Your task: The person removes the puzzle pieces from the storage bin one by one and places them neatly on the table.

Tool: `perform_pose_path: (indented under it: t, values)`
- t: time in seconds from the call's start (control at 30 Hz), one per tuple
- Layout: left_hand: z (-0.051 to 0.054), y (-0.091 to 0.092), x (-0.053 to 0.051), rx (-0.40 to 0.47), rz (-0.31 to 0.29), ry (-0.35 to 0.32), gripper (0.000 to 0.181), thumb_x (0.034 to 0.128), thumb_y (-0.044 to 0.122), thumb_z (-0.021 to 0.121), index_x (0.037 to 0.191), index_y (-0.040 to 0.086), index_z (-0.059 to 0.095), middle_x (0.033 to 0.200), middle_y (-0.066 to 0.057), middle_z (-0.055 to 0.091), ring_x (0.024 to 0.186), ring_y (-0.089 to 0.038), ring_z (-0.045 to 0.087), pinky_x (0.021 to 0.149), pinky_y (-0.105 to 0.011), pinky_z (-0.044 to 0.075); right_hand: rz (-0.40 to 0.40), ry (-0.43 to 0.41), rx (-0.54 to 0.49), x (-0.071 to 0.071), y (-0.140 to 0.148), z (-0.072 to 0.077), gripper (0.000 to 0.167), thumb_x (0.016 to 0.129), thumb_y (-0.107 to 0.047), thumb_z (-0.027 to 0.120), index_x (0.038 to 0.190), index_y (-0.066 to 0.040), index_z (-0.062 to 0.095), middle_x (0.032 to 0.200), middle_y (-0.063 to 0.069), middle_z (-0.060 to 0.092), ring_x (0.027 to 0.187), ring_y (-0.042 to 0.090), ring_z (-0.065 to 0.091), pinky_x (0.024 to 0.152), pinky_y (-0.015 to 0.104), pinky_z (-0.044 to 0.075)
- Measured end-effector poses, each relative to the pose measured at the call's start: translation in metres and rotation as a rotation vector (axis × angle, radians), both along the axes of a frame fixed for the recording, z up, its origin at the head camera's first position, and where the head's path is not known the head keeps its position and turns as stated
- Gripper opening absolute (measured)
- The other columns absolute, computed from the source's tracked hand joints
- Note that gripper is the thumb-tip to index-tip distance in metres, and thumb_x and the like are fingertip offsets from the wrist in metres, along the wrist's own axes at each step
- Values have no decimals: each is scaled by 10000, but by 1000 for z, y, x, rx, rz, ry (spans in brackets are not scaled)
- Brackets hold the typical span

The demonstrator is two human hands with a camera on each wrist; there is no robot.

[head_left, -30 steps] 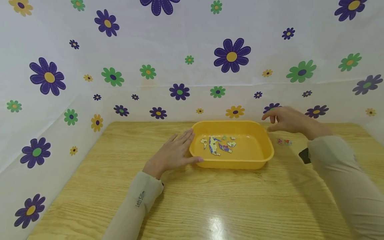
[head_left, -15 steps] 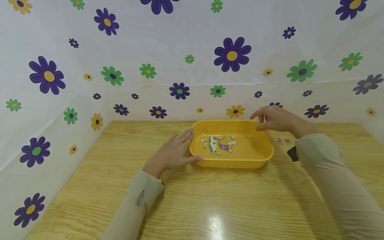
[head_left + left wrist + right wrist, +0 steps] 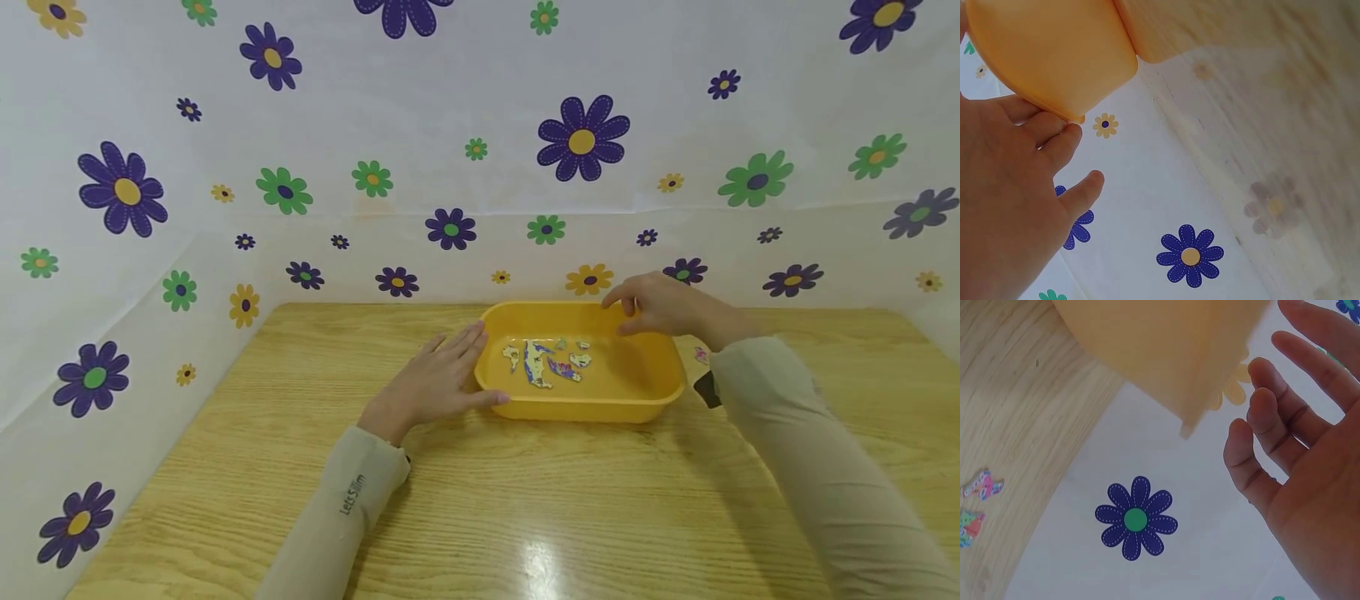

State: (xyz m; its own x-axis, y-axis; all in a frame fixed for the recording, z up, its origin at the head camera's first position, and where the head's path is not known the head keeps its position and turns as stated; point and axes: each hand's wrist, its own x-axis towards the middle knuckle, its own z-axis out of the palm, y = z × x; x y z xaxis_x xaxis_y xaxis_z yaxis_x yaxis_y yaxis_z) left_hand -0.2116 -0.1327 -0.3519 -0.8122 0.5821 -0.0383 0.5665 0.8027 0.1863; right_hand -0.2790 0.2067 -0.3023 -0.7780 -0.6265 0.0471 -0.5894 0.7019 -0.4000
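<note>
At nine o'clock I'm bracing the oblong yellow plastic tray [image 3: 581, 410], ideally lightly, left hand [image 3: 433, 383] wide, right hand [image 3: 666, 305] hovering, loose-fingered.

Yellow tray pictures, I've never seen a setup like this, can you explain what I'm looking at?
There's no robot here, just a person's bare left hand and right hand. The wide picture is taken from the head; the two close ones, from each wrist. On the wood-grain table stands a yellow tray with flat printed pieces inside. Two loose pieces lie beside it. The left hand rests against the rim; the right hovers over the tray; neither visibly holds anything.
</note>
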Motion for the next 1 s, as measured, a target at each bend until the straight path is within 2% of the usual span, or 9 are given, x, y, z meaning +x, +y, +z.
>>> perform_pose_path:
  t: [0.2,0.47,0.8,1.0]
  values:
    - [0,0,0,-5,-6,3,975,977,665,489,1603,-9,164,1682,-146,76,1547,-285,97,1236,-526,84,1,-41,27,0,-7,-6,322,877,-51,772,1176,52,709,736,-3,514,710,183,459,617,318,383]
    - [0,0,0,-7,-1,1,977,976,672,482,1605,-2,159,1683,-131,68,1547,-256,75,1237,-520,83,-3,-56,105,1,-17,-12,291,897,-72,758,1176,4,728,751,1,533,737,187,480,639,317,408]
    - [-1,0,-1,-13,2,-5,972,977,673,481,1606,5,159,1684,-117,60,1548,-242,64,1239,-509,75,12,-81,164,-3,-21,-17,282,917,-83,726,1184,7,719,758,8,537,737,184,483,659,311,411]
    - [-1,1,-1,-9,3,-3,981,973,679,484,1606,2,165,1683,-120,69,1548,-250,76,1238,-511,83,-17,-102,226,-7,-24,-18,293,929,-94,707,1209,-8,716,786,24,549,754,196,495,674,318,422]
